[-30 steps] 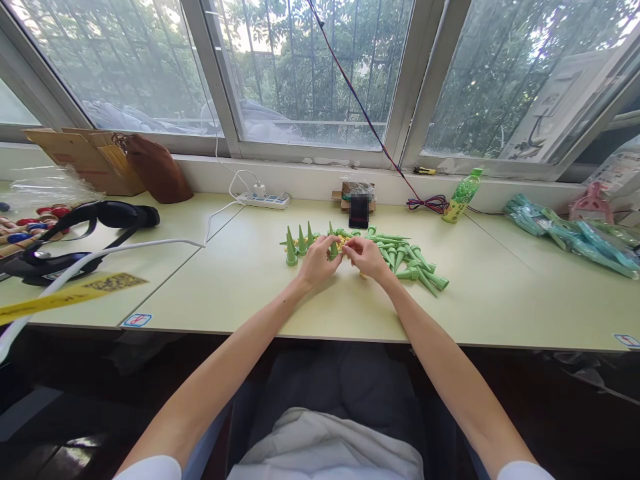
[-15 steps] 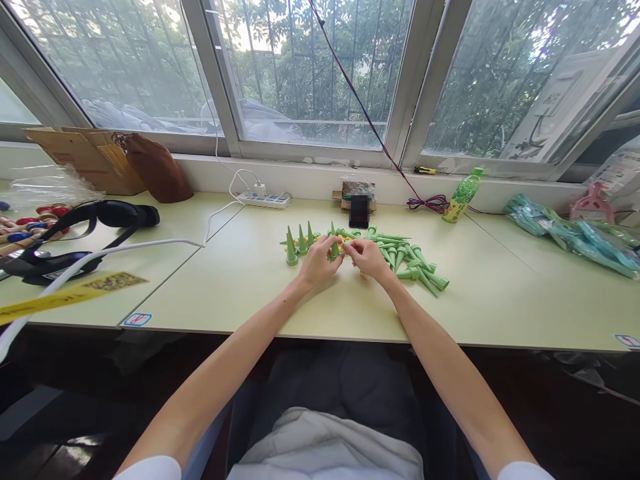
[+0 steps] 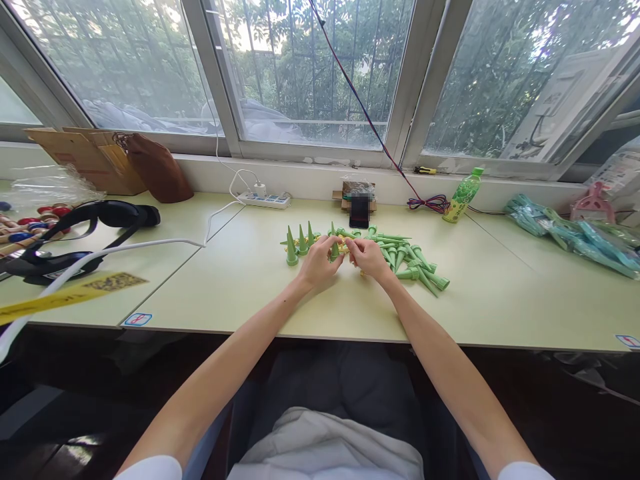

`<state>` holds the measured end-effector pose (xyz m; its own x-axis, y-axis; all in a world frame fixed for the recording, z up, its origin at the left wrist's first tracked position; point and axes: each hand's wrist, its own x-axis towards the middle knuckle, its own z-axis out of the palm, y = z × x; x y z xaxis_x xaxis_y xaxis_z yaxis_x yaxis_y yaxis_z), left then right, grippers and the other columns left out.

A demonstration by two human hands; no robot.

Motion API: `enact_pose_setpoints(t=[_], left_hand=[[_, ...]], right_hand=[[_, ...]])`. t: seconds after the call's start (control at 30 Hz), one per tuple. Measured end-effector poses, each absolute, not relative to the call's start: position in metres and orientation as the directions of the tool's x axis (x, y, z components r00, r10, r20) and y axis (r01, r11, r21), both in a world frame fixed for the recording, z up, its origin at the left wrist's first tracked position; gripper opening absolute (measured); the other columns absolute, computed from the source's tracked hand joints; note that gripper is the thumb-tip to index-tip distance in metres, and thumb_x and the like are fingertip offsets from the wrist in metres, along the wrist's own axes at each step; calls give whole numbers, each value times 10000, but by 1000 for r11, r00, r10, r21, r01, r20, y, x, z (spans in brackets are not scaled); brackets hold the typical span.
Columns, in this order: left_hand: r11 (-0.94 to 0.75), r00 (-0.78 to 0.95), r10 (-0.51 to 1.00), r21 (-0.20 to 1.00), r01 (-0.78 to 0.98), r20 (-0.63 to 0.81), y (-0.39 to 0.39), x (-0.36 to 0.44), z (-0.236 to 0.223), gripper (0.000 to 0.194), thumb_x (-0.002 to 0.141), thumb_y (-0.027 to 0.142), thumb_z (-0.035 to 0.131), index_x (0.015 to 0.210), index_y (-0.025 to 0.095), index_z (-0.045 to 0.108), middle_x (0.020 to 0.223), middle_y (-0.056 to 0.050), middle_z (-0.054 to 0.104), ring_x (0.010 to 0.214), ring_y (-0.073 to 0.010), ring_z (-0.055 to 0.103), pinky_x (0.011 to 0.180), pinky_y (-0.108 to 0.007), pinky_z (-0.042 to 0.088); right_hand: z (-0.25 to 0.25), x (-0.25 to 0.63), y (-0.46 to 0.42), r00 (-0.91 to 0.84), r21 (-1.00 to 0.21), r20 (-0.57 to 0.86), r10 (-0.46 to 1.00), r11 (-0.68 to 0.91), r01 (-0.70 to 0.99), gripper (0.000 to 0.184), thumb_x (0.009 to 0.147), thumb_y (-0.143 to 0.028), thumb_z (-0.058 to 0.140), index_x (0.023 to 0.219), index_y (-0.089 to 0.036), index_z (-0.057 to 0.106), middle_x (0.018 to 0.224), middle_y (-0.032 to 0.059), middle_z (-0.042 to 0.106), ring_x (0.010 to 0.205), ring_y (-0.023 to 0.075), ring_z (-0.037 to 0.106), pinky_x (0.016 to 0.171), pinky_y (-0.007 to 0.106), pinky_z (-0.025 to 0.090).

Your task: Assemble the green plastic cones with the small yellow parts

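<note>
My left hand [image 3: 320, 261] is closed around a green plastic spike [image 3: 334, 249], which stands point up on the table. Close to its right, my right hand [image 3: 369, 258] has thumb and index finger pinched together beside that spike; whatever small thing lies between them is hidden. Small yellow pieces [image 3: 343, 235] lie behind and between both hands, partly covered. Left of my left hand, several green spikes [image 3: 291, 248] stand upright in a group. To the right of my right hand, many more green spikes [image 3: 423, 270] lie in a loose pile.
Behind the hands a black phone [image 3: 359, 211] leans on a small box. A green drink bottle [image 3: 463, 196] and a power strip [image 3: 265, 199] stand along the window wall. At left are a black headset [image 3: 117, 213] and a white cable [image 3: 150, 244]; at right, plastic bags [image 3: 575, 233].
My right hand has shifted slightly to the right, its fingertips a little farther from the spike. My left hand and the spike stay in place.
</note>
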<state>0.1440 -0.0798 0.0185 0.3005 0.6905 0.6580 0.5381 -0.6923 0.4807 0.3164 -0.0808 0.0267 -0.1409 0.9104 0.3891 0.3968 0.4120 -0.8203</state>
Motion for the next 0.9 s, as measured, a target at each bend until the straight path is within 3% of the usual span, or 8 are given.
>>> enact_pose_setpoints(t=[0.1, 0.23, 0.37, 0.67, 0.9], left_hand=[[-683, 289, 697, 486, 545, 656, -80, 144, 19, 236, 827, 198, 663, 1060, 213, 627, 944, -30, 625, 682, -128, 551, 674, -284, 487], [-674, 285, 706, 490, 553, 649, -81, 144, 20, 205, 839, 216, 656, 1043, 211, 631, 947, -36, 635, 671, -132, 549, 681, -291, 487], [-676, 291, 706, 490, 551, 646, -81, 145, 20, 208, 840, 228, 652, 1046, 212, 627, 966, -40, 637, 676, -134, 548, 670, -290, 489], [-685, 303, 700, 489, 539, 646, -80, 144, 19, 208, 835, 205, 645, 1042, 214, 624, 911, -28, 606, 679, -132, 538, 643, -277, 480], [-686, 304, 698, 483, 545, 648, -79, 144, 18, 217, 835, 201, 645, 1050, 213, 629, 926, -32, 609, 675, -130, 543, 653, -277, 476]], right_hand=[[27, 317, -80, -147, -848, 376, 915, 404, 343, 398, 884, -582, 547, 802, -199, 616, 621, 11, 638, 455, 134, 531, 528, 278, 451], [27, 317, -80, -166, -835, 389, 906, 423, 353, 268, 820, -466, 645, 826, -199, 629, 677, 20, 665, 504, 144, 560, 548, 284, 476], [27, 317, -80, -184, -836, 385, 905, 426, 347, 278, 831, -469, 626, 775, -197, 630, 629, 11, 633, 493, 140, 547, 541, 280, 462], [27, 317, -82, -187, -820, 374, 908, 418, 391, 495, 864, -644, 540, 646, -200, 566, 536, 11, 579, 481, 137, 513, 534, 272, 426], [25, 317, -80, -193, -828, 384, 903, 429, 362, 261, 818, -457, 640, 823, -196, 629, 635, 7, 625, 523, 142, 548, 545, 269, 443]])
